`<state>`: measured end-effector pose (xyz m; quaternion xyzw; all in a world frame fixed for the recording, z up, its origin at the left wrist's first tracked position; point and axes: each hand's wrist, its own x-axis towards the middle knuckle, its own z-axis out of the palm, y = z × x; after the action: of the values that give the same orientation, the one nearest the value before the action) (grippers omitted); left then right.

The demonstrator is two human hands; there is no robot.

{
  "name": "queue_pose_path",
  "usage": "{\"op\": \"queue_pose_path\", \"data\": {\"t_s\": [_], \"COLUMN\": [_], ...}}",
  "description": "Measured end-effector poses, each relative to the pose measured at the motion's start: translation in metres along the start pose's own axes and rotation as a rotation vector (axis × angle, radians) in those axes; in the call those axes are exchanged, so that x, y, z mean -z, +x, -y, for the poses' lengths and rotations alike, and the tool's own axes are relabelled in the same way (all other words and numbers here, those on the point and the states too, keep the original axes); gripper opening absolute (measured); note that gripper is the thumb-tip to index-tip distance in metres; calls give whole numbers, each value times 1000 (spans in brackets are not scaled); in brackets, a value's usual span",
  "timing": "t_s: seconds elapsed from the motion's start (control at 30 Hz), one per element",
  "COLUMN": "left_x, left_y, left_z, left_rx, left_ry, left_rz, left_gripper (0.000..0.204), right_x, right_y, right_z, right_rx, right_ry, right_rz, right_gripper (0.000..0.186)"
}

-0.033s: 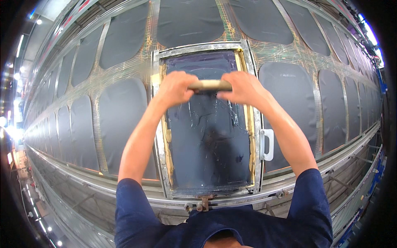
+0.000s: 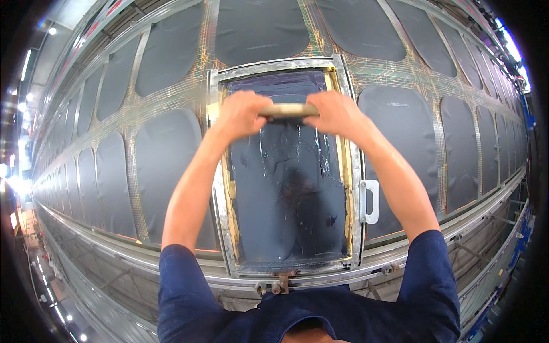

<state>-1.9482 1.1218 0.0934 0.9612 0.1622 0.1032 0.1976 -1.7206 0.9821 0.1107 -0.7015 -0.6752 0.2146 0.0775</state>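
A squeegee (image 2: pixel 289 110) with a worn wooden grip lies crosswise over the far part of a screen printing frame (image 2: pixel 221 194). My left hand (image 2: pixel 245 114) is wrapped round its left end, and my right hand (image 2: pixel 334 113) grips the right end. Fingers and thumbs are closed on the wood; the blade below is mostly hidden. Inside the metal frame, the dark mesh (image 2: pixel 266 211) carries wet, shiny streaks of ink on the near side of the squeegee. Yellowish tape (image 2: pixel 342 171) runs along the frame's inner edges.
Dark rounded panels (image 2: pixel 397 154) lie in rows on the long table to both sides and beyond the frame. A white handle (image 2: pixel 372 201) sticks out from the frame's right side. Along the near edge runs a metal rail (image 2: pixel 320 279) with a rusty bracket (image 2: pixel 283 281).
Both hands and the squeegee have shifted slightly away from me, toward the frame's far end. The grip on it is unchanged.
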Motion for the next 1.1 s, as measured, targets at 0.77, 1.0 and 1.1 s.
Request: {"op": "queue_pose_path", "data": {"t_s": [0.77,1.0,1.1], "left_x": [-43,-79,-70], "left_y": [-87,-234,-244], "left_z": [-73,-200,-218], "left_rx": [245,181,134], "left_ry": [77,-7,9], "left_rz": [-50,-106,-199], "left_gripper": [16,25,31], "right_x": [-61,-124,-133], "right_y": [-60,-235,-258], "right_z": [21,97,106], "right_rx": [55,91,84], "right_ry": [13,30,40], "right_rz": [9,-35,-96], "right_gripper": [20,21,26]}}
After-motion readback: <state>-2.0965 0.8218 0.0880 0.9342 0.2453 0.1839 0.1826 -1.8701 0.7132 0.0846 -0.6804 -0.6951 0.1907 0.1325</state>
